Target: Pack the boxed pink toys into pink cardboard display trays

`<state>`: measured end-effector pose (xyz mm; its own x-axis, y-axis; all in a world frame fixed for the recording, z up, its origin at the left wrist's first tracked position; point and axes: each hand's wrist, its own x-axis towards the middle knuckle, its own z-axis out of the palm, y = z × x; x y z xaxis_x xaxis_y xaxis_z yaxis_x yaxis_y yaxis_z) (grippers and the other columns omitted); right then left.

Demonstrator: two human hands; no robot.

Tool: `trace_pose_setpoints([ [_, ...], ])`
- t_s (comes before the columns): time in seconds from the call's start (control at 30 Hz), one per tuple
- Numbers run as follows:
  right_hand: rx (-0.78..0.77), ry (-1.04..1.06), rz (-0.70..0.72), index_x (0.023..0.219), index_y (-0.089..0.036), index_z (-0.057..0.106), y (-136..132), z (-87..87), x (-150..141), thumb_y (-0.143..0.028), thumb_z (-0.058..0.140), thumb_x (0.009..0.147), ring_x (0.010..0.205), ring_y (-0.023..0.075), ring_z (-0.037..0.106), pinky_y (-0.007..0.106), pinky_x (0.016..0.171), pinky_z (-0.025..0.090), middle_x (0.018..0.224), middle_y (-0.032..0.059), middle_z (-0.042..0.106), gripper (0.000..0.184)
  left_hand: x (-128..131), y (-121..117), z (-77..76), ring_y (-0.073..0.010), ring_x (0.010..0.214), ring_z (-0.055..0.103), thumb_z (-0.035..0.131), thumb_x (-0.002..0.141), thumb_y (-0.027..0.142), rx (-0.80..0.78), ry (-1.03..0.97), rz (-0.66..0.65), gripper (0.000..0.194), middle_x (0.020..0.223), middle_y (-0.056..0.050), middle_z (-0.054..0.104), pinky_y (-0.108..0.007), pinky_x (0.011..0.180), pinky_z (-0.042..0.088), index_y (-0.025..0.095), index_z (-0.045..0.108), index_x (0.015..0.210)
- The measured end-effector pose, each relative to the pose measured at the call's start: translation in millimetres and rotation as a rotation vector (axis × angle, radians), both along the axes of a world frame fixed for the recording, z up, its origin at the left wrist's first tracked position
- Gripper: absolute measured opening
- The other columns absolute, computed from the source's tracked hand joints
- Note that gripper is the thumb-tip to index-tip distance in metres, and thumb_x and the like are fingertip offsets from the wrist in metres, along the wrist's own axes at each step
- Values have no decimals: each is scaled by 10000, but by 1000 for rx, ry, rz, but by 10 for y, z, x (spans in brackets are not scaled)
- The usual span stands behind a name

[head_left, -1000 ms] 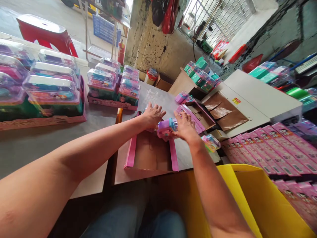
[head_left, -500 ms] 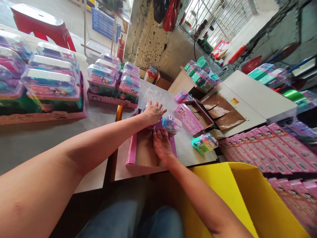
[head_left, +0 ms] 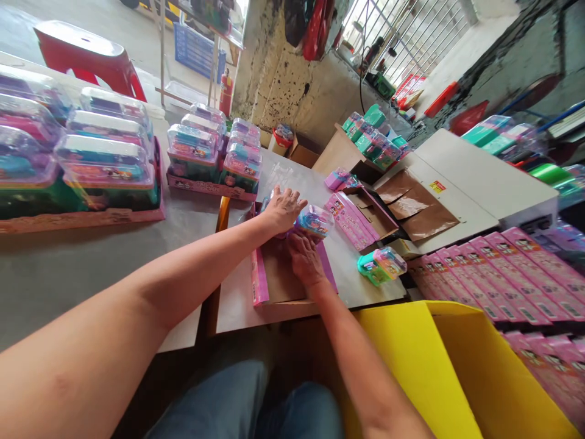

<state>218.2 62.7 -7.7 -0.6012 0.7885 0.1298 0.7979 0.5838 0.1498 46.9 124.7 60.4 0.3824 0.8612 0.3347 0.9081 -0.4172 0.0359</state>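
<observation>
A pink cardboard tray (head_left: 260,283) lies on the table in front of me. My left hand (head_left: 282,208) rests at its far end, fingers spread flat over a toy pack that is mostly hidden under it. Right beside it, a clear-lidded toy pack (head_left: 316,220) stands at the tray's far right corner. My right hand (head_left: 305,258) lies palm down inside the tray, fingers stretched toward that pack and touching or nearly touching it. A green toy pack (head_left: 381,266) lies loose on the table to the right.
Filled pink trays of clear-lidded packs (head_left: 214,155) (head_left: 77,164) stand at the left and back. An open pink box (head_left: 361,213) lies right of the tray. Flat pink cartons (head_left: 503,274) are stacked at the right, and a yellow bin (head_left: 448,372) stands by my knee.
My right hand set the purple pack down at the tray's far end and came down flat inside the tray. The left hand stayed put. The view shifted slightly.
</observation>
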Motion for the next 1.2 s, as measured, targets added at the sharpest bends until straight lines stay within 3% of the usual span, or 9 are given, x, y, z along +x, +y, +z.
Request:
trace_pose_setpoints([
  [0.1, -15, 13, -258, 1255, -199, 657, -94, -63, 37, -209, 436, 981, 1289, 278, 491, 412, 1082, 420, 1364, 123, 583, 352, 64, -133, -63, -409, 1448, 299, 550, 889, 167, 39, -106, 88, 497, 1532, -181, 402, -629, 1176, 201, 146, 510, 1383],
  [0.2, -20, 28, -425, 1319, -150, 591, -99, -128, 68, -231, 426, 990, 1204, 280, 548, 383, 993, 472, 1365, 163, 572, 377, 242, -599, -213, -418, 1511, 157, 488, 915, 170, 65, -231, 126, 565, 1625, -187, 257, -621, 1206, 153, 119, 429, 1475],
  [0.33, -23, 40, -536, 1350, -144, 560, -3, -181, 101, -200, 401, 1000, 1140, 255, 588, 330, 920, 486, 1368, 172, 572, 389, 531, -1425, -559, -401, 1346, 450, 584, 906, 396, -211, -173, -107, 636, 1523, -240, 424, -531, 1043, 445, 63, 482, 1438],
  [0.43, -37, 19, -573, 1362, -127, 551, 42, -169, 112, -171, 388, 997, 1144, 256, 585, 334, 911, 481, 1399, 194, 542, 402, 604, -1713, -737, -341, 1283, 530, 492, 975, 472, -296, -167, -130, 671, 1526, -245, 426, -448, 990, 494, 55, 417, 1495],
  [0.57, -36, -6, -528, 1302, -148, 594, 72, -62, 148, -135, 368, 983, 1192, 269, 550, 393, 962, 454, 1351, 178, 575, 391, 512, -1658, -746, -348, 1281, 536, 544, 946, 530, -299, -11, -324, 578, 1394, -231, 570, -413, 991, 496, 60, 643, 1267],
  [0.67, -25, -13, -502, 1281, -186, 606, 141, 47, 174, -141, 355, 983, 1187, 265, 549, 408, 952, 455, 1308, 158, 601, 392, 418, -1598, -733, -312, 1209, 596, 593, 923, 278, -290, 179, -466, 281, 1349, -212, 611, -363, 916, 524, 88, 723, 1083],
  [0.77, -30, -17, -482, 1318, -212, 591, 234, 114, 148, -140, 335, 986, 1182, 260, 553, 401, 946, 467, 1329, 147, 583, 425, 295, -1619, -787, -284, 1183, 624, 547, 871, 91, -234, 244, -535, 275, 1368, -213, 600, -358, 935, 513, 92, 727, 1079],
  [1.0, -14, 116, -389, 1219, -200, 669, 125, -4, 91, -230, 476, 969, 1189, 256, 553, 353, 951, 468, 1358, 134, 566, 318, -52, -1724, -877, -240, 1222, 608, 586, 886, 174, -224, 15, -569, 261, 1358, -112, 639, -355, 1062, 444, 179, 722, 1110],
  [1.2, 58, 393, -594, 1017, -189, 680, -109, -82, 181, -359, 649, 891, 1078, 264, 563, 374, 908, 472, 1145, 116, 626, 215, -157, -1491, -547, -209, 998, 679, 480, 1003, 405, -276, -98, -657, 346, 1098, -82, 736, -331, 931, 520, 189, 737, 920],
])
